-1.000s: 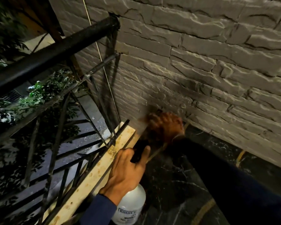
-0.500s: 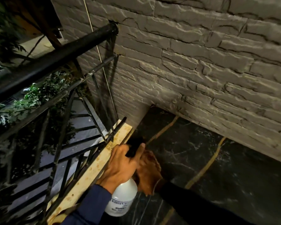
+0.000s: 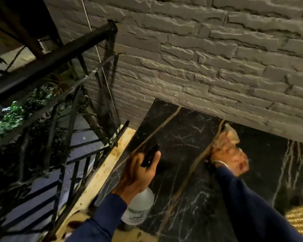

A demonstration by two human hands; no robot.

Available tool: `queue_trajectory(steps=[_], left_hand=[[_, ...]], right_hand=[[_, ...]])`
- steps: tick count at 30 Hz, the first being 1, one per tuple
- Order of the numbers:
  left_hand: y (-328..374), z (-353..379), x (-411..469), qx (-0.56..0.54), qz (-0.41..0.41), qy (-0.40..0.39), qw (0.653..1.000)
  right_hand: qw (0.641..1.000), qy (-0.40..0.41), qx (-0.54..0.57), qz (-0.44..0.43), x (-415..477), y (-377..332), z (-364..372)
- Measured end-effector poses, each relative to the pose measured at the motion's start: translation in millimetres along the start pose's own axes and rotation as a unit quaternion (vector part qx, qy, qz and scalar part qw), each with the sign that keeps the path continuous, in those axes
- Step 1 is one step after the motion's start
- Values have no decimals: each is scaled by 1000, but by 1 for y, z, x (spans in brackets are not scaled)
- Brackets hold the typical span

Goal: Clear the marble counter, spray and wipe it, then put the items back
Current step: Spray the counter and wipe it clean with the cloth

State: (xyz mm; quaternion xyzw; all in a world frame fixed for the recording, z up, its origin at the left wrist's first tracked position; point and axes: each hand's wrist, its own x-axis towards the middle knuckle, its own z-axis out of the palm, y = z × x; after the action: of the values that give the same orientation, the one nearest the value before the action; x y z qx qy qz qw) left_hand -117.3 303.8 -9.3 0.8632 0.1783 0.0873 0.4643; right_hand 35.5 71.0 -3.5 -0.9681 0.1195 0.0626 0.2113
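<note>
Left hand [image 3: 138,173] curls its fingers [image 3: 157,154] round a spray bottle [image 3: 140,206]; right hand [image 3: 226,155], blurred, reaches forward, both arms sleeved.

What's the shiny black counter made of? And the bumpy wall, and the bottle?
The counter looks like polished black marble: glossy, with thin white veins and tan seams. The wall seems to be rough grey stone or stone-look cladding, with jagged, layered faces. The spray bottle in the left hand is probably plastic: milky, see-through body, black trigger head.
</note>
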Motion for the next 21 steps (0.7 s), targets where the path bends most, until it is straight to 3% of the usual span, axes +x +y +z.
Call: queue_trajectory(steps=[3, 7, 10, 13, 15, 17, 19, 21], left_hand=[[-9, -4, -19, -41, 2, -37, 998], [-28, -10, -28, -13, 4, -23, 1000], [-25, -12, -28, 72, -10, -6, 997], [-16, -13, -32, 79, 5, -64, 995], [-10, -16, -37, 86, 2, -91, 992], [-2, -15, -45, 97, 5, -103, 990], [8, -11, -51, 99, 8, -111, 989], [11, -8, -54, 84, 9, -116, 990]], right_hand=[[995, 75, -63, -32, -28, -19, 48], [963, -3, -60, -264, -101, -57, 135], [956, -82, -19, -279, -134, -62, 156], [943, -44, -93, -318, -108, -27, 151], [960, 10, -117, -253, -75, 13, 122], [982, 73, -121, -126, -45, 73, 85], [985, 99, -141, -2, -27, 137, 55], [982, 84, -154, 71, -25, 183, 45]])
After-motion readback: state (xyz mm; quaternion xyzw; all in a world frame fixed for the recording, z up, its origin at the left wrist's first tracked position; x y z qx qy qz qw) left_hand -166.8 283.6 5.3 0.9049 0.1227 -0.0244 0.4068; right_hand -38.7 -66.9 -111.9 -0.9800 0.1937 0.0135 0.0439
